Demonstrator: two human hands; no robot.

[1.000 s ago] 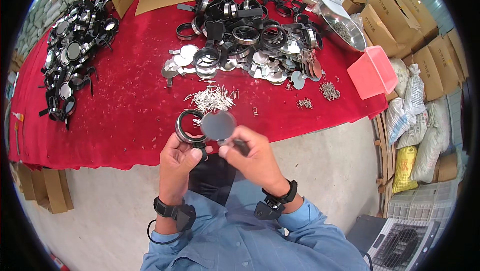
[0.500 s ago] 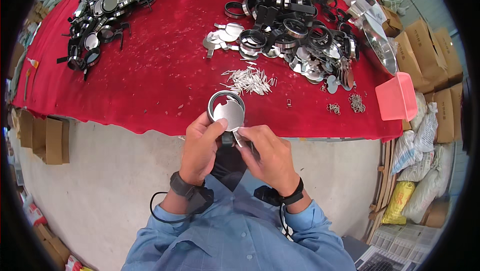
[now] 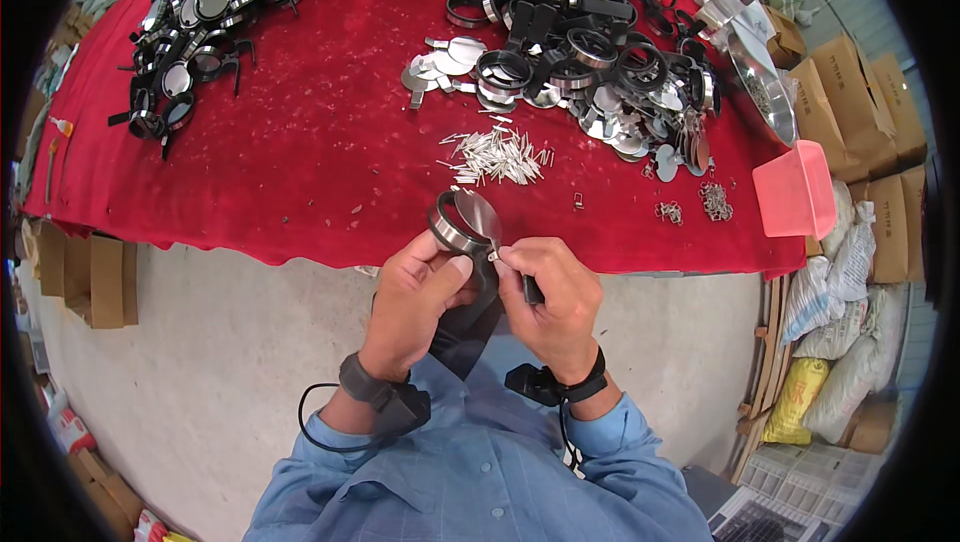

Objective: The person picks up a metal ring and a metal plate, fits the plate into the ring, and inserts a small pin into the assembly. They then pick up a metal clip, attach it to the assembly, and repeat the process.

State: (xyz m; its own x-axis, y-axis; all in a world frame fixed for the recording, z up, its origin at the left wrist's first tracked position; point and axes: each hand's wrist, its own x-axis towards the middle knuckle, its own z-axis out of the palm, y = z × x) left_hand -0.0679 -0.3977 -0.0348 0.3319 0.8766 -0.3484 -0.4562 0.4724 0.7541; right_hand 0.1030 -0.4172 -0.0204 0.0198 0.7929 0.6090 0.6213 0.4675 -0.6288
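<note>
Just off the table's near edge, my left hand (image 3: pixel 418 290) is closed on a black ring with a steel band (image 3: pixel 458 238), its thumb against the lower side. The ring is tilted, and a black handle hangs below it. Against its right side a thin round metal lid (image 3: pixel 481 216) stands up at an angle. My right hand (image 3: pixel 556 287) pinches the lid's small tab end between thumb and fingertips. Whether the tab sits in the ring's hinge I cannot tell. Beyond them on the cloth lies a pile of small metal pins (image 3: pixel 505 159).
A red cloth (image 3: pixel 330 162) covers the table. Banded rings (image 3: pixel 588 47) and loose metal lids (image 3: pixel 455 57) are heaped at the far right. More lidded rings (image 3: pixel 212 2) lie far left. Small wire springs (image 3: pixel 715 202) sit near a pink bin (image 3: pixel 795 190) and a metal bowl (image 3: pixel 762 92).
The ring has turned from facing me to a tilt. The metal lid, which lay across the opening, now stands up at its right side. My right hand has moved slightly right.
</note>
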